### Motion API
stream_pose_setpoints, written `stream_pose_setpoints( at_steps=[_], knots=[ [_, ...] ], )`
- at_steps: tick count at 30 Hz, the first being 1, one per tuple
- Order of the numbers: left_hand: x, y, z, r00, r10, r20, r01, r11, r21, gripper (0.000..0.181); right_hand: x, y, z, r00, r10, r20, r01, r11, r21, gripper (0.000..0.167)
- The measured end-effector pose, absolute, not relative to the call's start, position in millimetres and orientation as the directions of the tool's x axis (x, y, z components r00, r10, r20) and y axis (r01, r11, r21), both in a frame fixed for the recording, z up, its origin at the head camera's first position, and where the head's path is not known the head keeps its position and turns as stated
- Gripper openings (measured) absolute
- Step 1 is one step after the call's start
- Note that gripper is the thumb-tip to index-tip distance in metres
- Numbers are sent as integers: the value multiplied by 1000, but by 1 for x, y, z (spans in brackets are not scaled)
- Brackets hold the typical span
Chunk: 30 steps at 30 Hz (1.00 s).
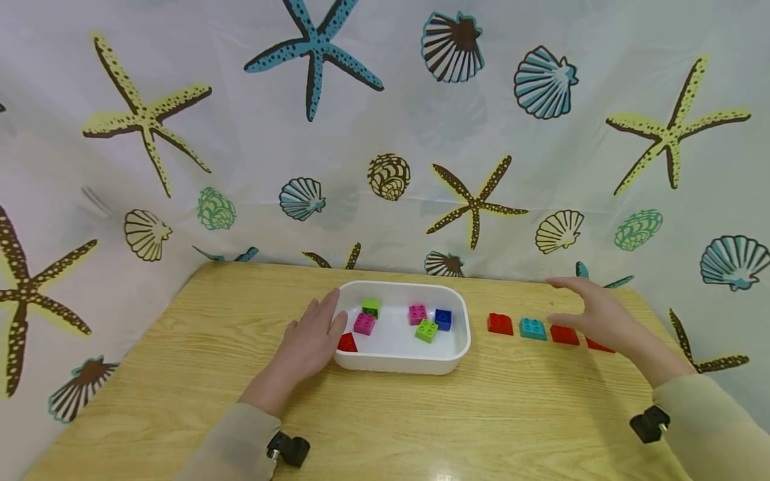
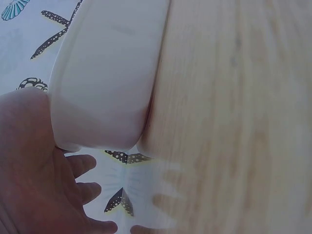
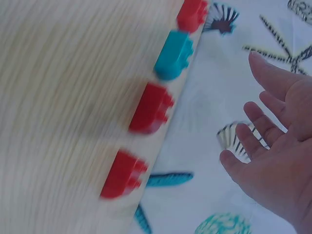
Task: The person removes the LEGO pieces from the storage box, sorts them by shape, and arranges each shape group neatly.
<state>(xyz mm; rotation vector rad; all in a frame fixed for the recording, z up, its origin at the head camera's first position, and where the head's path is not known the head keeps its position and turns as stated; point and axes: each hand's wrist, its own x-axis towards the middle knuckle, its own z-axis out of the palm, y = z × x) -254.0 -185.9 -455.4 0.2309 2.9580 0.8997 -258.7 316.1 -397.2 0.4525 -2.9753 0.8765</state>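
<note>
Both the left hand [image 1: 309, 337] and the right hand [image 1: 603, 319] have their fingers [image 3: 263, 122] unfolded, gripping nothing. The left hand touches the left end of a white box [image 1: 391, 364], inside which six coloured bricks [image 1: 427, 331] lie. The right hand is near four bricks [image 1: 533, 329], standing in a row on the worktop [image 1: 457, 414]. Behind hangs a patterned cloth [image 1: 373, 133].

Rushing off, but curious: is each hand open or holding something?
Left hand: open, resting against the white tray.
Right hand: open, holding nothing, near the row of bricks.
</note>
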Motion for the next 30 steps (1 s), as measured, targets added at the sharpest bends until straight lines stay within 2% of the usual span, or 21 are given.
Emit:
stream_pose_setpoints(
  at_steps=[14, 30],
  knots=[
    [-254, -187, -456, -989, 150, 4, 127, 823, 553, 70, -277, 197, -395, -881, -436, 186, -454, 663, -596, 70],
    [-255, -187, -455, -988, 155, 18, 140, 826, 546, 67, -281, 83, -403, -791, -598, 129, -540, 584, -606, 68]
  ],
)
